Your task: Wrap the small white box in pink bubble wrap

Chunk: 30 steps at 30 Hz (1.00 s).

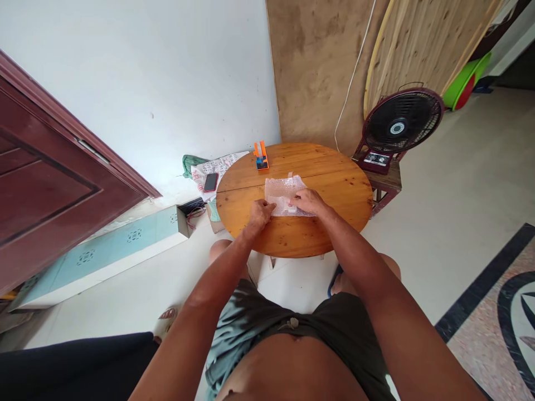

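A sheet or bag of clear, pinkish bubble wrap lies on the round wooden table in front of me. At its lower left edge, my left hand is closed, thumb and finger pinching the plastic. My right hand reaches over the right half of the wrap, its fingers drawn together on the plastic. Just below those fingertips shows a small whitish patch, too small to identify. Beyond the wrap stands an orange and blue phone-stand-like holder.
A dark fan stands on a small wooden stand to the right. Left of the table, a phone rests on a printed sack. A white cord hangs by the wall. Someone's dark-clothed leg is at lower left.
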Each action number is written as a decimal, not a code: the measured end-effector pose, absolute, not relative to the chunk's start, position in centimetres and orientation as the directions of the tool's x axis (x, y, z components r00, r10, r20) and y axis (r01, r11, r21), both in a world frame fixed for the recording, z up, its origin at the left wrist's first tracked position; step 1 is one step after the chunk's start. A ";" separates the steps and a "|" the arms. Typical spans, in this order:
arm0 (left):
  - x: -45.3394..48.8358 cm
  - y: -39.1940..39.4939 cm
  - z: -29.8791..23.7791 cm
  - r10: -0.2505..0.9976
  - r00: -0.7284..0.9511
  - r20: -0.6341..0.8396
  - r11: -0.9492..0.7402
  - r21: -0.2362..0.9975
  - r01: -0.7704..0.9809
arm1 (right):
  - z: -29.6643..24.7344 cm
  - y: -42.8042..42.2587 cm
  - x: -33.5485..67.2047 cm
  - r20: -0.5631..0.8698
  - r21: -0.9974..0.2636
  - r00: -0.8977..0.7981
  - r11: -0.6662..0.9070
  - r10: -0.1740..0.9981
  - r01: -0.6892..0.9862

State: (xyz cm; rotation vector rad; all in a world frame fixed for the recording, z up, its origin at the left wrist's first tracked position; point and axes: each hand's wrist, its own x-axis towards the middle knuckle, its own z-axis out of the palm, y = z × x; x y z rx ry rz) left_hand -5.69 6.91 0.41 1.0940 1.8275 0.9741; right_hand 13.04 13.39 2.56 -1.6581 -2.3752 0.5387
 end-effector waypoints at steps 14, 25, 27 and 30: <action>-5.7 6.5 1.2 0.883 -0.294 -0.367 0.408 0.908 0.093 | 2.7 13.2 12.8 -0.059 -0.394 -0.313 0.267 0.948 0.880; -3.4 8.0 0.8 0.930 -0.362 -0.061 0.190 0.923 0.335 | 2.6 13.4 12.6 -0.089 -0.353 -0.293 0.245 0.952 0.903; -3.0 8.0 1.1 0.939 -0.342 0.027 0.136 0.886 0.444 | 2.6 13.5 12.6 -0.091 -0.355 -0.294 0.245 0.951 0.902; -2.5 8.0 1.5 0.948 -0.293 0.123 0.084 0.792 0.605 | 2.5 13.5 12.6 -0.076 -0.339 -0.303 0.261 0.950 0.904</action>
